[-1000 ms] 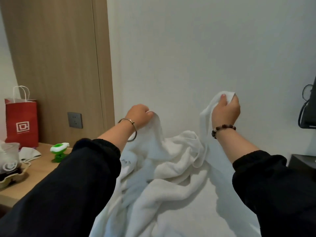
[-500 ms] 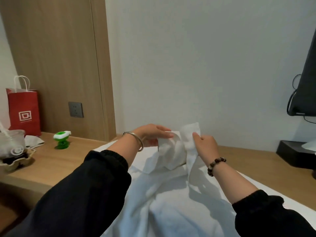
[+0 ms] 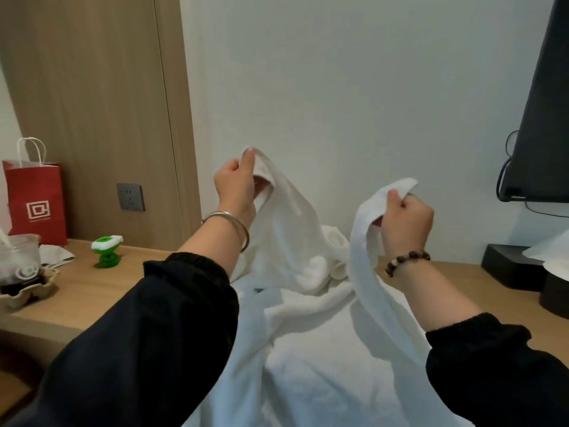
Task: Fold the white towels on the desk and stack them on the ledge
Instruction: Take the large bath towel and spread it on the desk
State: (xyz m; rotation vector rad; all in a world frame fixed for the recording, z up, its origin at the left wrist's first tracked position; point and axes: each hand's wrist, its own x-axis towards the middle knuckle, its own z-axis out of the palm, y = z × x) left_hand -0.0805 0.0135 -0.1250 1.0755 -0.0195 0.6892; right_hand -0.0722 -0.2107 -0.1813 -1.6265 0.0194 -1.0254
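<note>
CHANGE: left grip (image 3: 235, 188) and right grip (image 3: 405, 223), together half a second ago, are now apart and raised, each pinching a towel (image 3: 308, 349) edge | towel body heaped on desk (image 3: 92, 288) | I judge: spreading, fold pending

A white towel (image 3: 308, 303) is held up over the worktop (image 3: 92, 291) by the left hand (image 3: 235, 188) and right hand (image 3: 406, 223).

bag (image 3: 35, 201) left on desk (image 3: 92, 282), towels (image 3: 308, 349) centre
</note>
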